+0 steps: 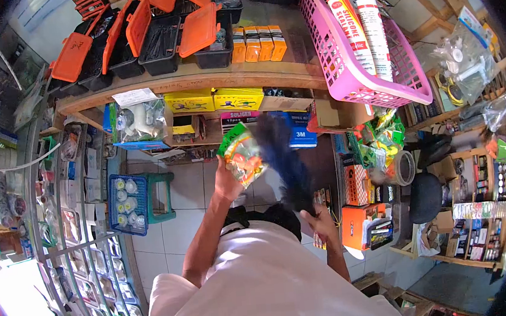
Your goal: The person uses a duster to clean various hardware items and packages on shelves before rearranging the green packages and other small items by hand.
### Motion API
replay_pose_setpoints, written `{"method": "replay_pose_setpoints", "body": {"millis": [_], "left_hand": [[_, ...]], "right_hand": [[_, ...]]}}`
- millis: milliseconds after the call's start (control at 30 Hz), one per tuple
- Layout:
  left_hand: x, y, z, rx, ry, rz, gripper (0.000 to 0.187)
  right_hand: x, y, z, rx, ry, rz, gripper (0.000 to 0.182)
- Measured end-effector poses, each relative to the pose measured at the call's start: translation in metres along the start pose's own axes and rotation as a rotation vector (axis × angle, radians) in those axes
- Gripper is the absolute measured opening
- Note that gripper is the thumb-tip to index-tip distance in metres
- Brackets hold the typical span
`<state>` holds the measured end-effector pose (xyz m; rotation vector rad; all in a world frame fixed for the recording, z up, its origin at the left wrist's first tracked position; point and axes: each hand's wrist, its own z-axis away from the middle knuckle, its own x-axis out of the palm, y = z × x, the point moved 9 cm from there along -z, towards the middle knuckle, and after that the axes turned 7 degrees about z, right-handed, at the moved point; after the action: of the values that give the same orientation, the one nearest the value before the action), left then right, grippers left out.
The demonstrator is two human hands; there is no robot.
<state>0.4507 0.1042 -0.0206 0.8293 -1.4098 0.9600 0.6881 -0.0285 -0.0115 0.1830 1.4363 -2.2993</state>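
My left hand (227, 181) is closed on the edge of a clear plastic packet (243, 159) with a green header and orange and yellow pieces inside, held up in front of the shelf. In my right hand (320, 221) is the handle end of a dark blue feather duster (287, 167), its fluffy head smeared by motion and pointing up toward the shelf. The duster's head is close to the packet's right side and overlaps a blue 3M box (302, 131) on the lower shelf.
A wooden shelf (198, 84) carries black bins with orange lids (200, 30) and small orange boxes (260, 43). A pink basket (343, 84) with silicone sealant tubes overhangs its right end. At left, a blue crate (129, 205) rests by a green stool (161, 196). An orange box (361, 227) stands at right.
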Motion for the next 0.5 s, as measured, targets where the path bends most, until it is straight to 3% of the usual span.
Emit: {"method": "replay_pose_setpoints", "body": {"millis": [33,67,100,167,200,233,333,433,500], "left_hand": [[0.011,-0.007,0.001,0.004,0.151,-0.105,0.073],[0.007,-0.014,0.0,-0.012,0.141,-0.137,0.072],[-0.01,-0.015,0.002,-0.018,0.141,-0.141,0.072],[-0.057,-0.039,0.01,-0.298,-0.031,-0.061,0.06],[-0.075,-0.047,0.012,-0.383,-0.154,0.032,0.055],[-0.032,-0.053,0.013,-0.246,0.186,-0.195,0.049],[-0.048,-0.057,0.015,-0.241,0.176,-0.286,0.048],[-0.054,-0.041,0.017,-0.068,0.142,-0.47,0.049],[-0.022,-0.026,0.02,0.249,-0.071,-1.487,0.047]], "right_hand": [[-0.004,-0.018,-0.003,-0.066,0.108,0.127,0.028],[-0.002,-0.026,-0.009,-0.164,0.153,0.061,0.043],[0.0,-0.03,-0.014,-0.163,0.159,0.056,0.043],[-0.001,-0.059,-0.019,-0.377,0.293,0.228,0.046],[0.002,-0.071,-0.022,-0.379,0.295,0.226,0.046],[0.011,-0.089,-0.022,-0.4,0.246,0.236,0.045],[0.029,-0.104,-0.03,-0.365,0.158,0.26,0.043],[0.037,-0.106,-0.036,-0.366,0.177,0.228,0.038],[0.035,-0.11,-0.039,-0.367,0.222,0.25,0.037]]}}
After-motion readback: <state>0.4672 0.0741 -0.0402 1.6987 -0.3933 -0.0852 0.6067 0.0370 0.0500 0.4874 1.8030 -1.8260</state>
